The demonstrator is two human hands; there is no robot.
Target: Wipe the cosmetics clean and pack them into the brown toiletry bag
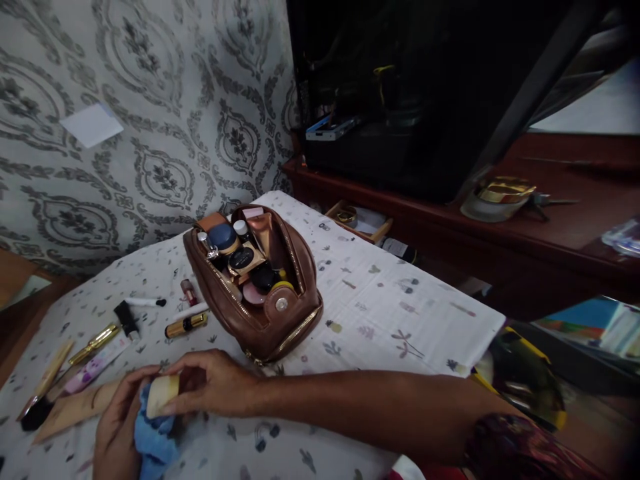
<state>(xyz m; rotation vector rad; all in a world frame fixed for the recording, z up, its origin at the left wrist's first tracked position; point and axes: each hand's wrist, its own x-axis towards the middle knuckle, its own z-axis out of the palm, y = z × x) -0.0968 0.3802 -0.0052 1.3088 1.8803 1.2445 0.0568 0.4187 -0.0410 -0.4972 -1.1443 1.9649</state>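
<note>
My left hand [114, 433] is closed round a crumpled blue cloth [154, 441] at the near left of the table. My right hand [210, 383] reaches across and pinches a small cream-coloured item [161, 395] that rests on the cloth. Behind the hands stands an open brown cosmetics pouch [260, 313], packed with jars and compacts. To its left lie a gold lipstick tube [186, 325], a black-capped white stick [145, 302], a small black tube [127, 319] and a gold pen-like tube [94, 344].
A white patterned cloth [390, 300] covers the table. A long tan tube [70, 410] and a brush [43, 390] lie at the near left. A dark wooden shelf [525, 233] with a gold-lidded dish [500, 195] runs behind on the right. Patterned wallpaper [165, 120] backs the table.
</note>
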